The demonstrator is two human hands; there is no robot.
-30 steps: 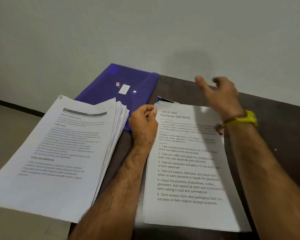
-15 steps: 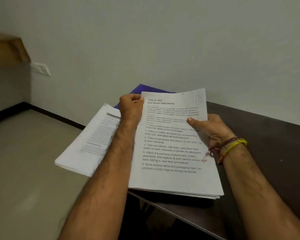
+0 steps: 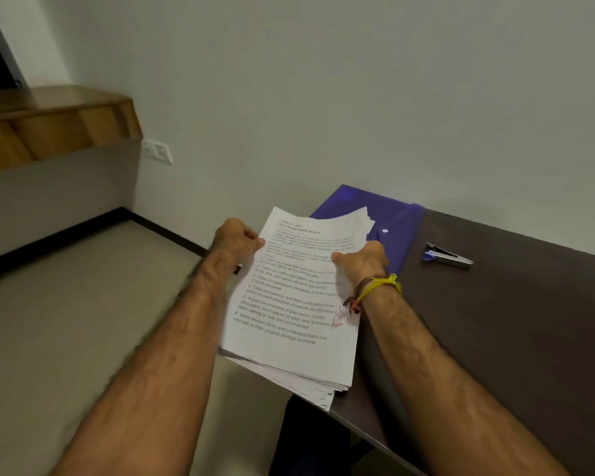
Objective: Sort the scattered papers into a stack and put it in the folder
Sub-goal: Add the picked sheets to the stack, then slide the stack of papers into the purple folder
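A thick stack of printed white papers lies at the left edge of the dark table, its near corner hanging over the edge. My left hand grips the stack's upper left edge with curled fingers. My right hand holds the right side, thumb on the top sheet. The blue plastic folder lies flat behind the stack at the table's far corner, partly hidden by the papers.
A metal stapler with a blue tip lies on the dark table to the right of the folder. The table stands against a white wall. Left of the table are open floor and a wooden ledge.
The separate left pile is no longer visible; one thicker stack now sits under both hands. The stack has come down from its lifted position. The view has swung left and the stapler has appeared.
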